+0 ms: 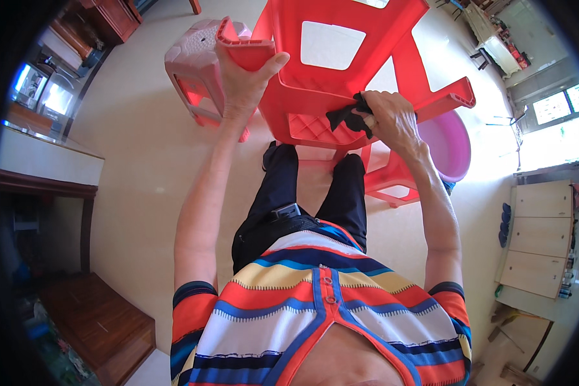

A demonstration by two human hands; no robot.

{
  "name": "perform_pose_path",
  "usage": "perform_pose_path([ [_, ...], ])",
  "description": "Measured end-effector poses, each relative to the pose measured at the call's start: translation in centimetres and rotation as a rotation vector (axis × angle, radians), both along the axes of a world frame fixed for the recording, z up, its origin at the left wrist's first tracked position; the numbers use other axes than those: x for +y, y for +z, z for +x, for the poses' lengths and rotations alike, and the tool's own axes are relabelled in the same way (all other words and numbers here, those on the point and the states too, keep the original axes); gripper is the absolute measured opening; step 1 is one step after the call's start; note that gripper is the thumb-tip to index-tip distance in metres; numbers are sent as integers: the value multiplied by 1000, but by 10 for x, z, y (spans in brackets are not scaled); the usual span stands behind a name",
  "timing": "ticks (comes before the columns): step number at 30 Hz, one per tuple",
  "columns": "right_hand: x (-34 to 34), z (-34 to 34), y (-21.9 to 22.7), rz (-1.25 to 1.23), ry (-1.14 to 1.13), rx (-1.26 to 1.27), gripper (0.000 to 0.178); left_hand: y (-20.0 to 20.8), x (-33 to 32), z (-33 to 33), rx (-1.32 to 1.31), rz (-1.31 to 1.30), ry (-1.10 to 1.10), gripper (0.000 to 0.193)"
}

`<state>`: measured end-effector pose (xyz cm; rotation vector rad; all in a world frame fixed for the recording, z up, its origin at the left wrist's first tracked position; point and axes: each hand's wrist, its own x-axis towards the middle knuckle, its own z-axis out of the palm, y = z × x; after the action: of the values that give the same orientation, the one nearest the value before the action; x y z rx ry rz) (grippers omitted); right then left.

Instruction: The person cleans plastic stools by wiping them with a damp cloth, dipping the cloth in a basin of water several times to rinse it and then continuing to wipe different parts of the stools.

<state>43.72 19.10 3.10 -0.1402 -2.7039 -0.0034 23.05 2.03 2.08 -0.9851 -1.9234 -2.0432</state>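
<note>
A red plastic stool (331, 80) is tipped over in front of me, its legs pointing toward me and its underside lattice in sight. My left hand (243, 80) grips one of its legs near the ribbed end, thumb on the near side. In my right hand (394, 119) a dark, bunched cloth (352, 119) is pressed against the stool's edge beside another leg. Parts of that cloth are hidden under my fingers.
A pale pink stool (202, 55) stands on the left. To the right, a purple basin (449, 147) rests by another red stool (395, 177). Wooden furniture (99, 328) lines the left side; pale cabinets (537, 235) stand at right. Tiled floor (141, 167) lies between.
</note>
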Motion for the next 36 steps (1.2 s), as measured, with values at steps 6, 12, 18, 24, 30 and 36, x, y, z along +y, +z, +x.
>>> perform_pose_path([
  [6, 1, -11, 44, 17, 94, 326, 19, 45, 15, -11, 26, 86, 123, 69],
  [12, 37, -26, 67, 64, 98, 375, 21, 92, 42, -16, 39, 67, 139, 53],
  [18, 62, -52, 71, 169, -9, 421, 25, 89, 50, -57, 129, -54, -219, 70],
  [24, 55, -64, 52, 259, 19, 581, 26, 68, 67, -25, 333, 48, 265, 94],
  [30, -21, -97, 19, 217, -53, 662, 55, 64, 55, -31, 163, 104, 90, 91],
  [36, -94, -124, -54, 145, 92, 474, 51, 54, 65, -45, 301, -79, 415, 93],
])
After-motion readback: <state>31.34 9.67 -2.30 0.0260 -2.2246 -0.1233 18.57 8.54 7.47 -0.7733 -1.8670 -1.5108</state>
